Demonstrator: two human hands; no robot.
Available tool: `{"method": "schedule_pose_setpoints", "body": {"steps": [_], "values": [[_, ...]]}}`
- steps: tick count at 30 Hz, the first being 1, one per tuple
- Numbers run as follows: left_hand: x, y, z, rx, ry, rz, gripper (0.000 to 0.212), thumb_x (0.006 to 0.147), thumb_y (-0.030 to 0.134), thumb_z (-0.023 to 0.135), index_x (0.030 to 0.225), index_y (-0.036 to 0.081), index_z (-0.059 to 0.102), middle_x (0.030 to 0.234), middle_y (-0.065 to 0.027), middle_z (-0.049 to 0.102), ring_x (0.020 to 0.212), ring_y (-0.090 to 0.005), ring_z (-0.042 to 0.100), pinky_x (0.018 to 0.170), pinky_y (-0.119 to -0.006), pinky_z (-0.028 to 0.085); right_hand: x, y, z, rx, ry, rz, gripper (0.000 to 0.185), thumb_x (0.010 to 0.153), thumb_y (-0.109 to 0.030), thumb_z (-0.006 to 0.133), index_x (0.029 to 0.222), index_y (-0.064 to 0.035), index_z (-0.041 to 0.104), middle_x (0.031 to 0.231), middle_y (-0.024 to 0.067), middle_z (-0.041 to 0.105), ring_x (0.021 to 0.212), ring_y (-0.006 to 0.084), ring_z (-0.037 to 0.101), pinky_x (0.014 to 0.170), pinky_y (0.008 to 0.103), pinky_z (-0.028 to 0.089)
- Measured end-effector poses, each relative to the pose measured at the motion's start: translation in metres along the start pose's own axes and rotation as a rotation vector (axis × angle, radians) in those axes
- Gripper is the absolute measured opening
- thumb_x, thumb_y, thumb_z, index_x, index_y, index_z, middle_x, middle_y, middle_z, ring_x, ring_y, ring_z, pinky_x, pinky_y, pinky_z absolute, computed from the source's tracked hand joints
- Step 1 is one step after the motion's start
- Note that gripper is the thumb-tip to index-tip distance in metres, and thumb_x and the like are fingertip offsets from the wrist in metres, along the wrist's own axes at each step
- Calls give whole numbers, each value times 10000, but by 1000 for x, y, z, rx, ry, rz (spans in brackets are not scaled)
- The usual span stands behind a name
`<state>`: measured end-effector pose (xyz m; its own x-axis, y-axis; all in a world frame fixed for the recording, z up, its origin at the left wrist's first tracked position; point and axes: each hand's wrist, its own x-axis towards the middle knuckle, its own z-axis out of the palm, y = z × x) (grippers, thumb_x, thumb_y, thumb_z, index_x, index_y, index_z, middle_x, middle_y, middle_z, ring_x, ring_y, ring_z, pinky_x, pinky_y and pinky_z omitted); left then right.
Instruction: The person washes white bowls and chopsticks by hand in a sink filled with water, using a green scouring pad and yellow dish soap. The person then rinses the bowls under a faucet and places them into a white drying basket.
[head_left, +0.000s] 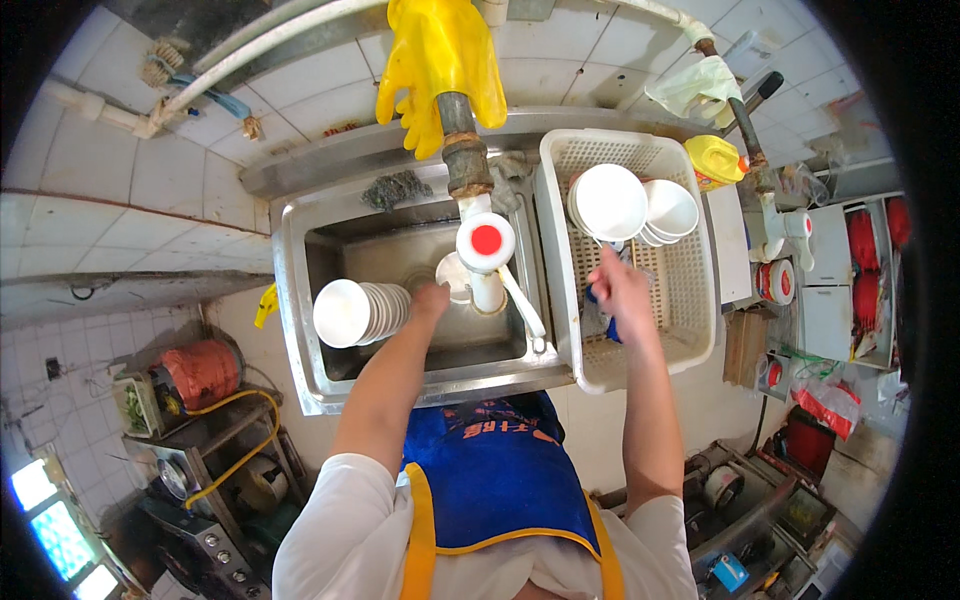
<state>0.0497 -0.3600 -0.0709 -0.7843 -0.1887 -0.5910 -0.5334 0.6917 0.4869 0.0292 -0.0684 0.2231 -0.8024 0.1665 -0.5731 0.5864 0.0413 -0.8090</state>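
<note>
My left hand (430, 301) is in the stainless steel sink, closed at the near edge of a white bowl (451, 276) that the tap (486, 247) partly covers. Left of that hand, a long nested stack of white bowls (360, 311) lies on its side in the sink. My right hand (624, 289) is over a white plastic basket (559, 300), its fingers curled just below a stack of white bowls (611, 202). Whether it grips anything is unclear. A second bowl stack (671, 210) stands beside the first, with partly hidden blue items (613, 330) beneath the hand.
Yellow rubber gloves (442, 60) hang over the pipe above the sink. A dark scouring pad (396, 189) and a grey cloth (510, 180) rest on the back ledge. Right of the basket stands a yellow jug (714, 161). The sink's front rim (480, 386) runs before my apron.
</note>
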Motion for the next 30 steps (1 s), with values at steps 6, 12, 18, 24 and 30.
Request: {"method": "schedule_pose_setpoints", "body": {"steps": [6, 12, 18, 24, 30], "values": [[7, 14, -5, 38, -157, -116, 479, 793, 380, 448, 1011, -7, 629, 1110, -247, 558, 1059, -367, 540, 920, -414, 417, -59, 47, 49, -161, -281, -54, 395, 885, -368, 555, 708, -20, 612, 543, -6, 504, 500, 59, 437, 475, 211, 350], [-47, -5, -25, 104, 14, 251, 302, 779, 270, 520, 719, 2, 647, 758, -169, 634, 702, -314, 597, 664, -396, 458, -61, 92, 85, -73, -384, 89, 337, 890, -320, 554, 760, -15, 613, 582, -3, 521, 512, 59, 445, 479, 203, 346], [-110, 39, -35, -772, -10, -128, 240, 821, 221, 545, 705, 12, 576, 598, -41, 531, 459, -114, 439, 401, -278, 317, -13, 148, 120, 48, -335, 378, 338, 887, -373, 541, 895, -40, 600, 637, -25, 519, 507, 45, 417, 434, 190, 306], [-136, 40, -65, -1151, -355, -230, 221, 867, 234, 539, 910, 18, 549, 748, -74, 586, 585, -143, 547, 478, -247, 395, 0, 125, 150, -561, -284, -174, 319, 846, -227, 466, 919, 75, 539, 786, 274, 609, 738, 414, 608, 704, 448, 475], [-143, 78, -96, -1414, -485, -33, 325, 915, 199, 461, 1175, 5, 448, 1065, -135, 568, 947, -271, 591, 694, -327, 480, -37, 70, 129, -857, -56, -508, 269, 859, -157, 430, 1034, 40, 485, 816, 282, 602, 765, 438, 590, 704, 505, 466]]}}
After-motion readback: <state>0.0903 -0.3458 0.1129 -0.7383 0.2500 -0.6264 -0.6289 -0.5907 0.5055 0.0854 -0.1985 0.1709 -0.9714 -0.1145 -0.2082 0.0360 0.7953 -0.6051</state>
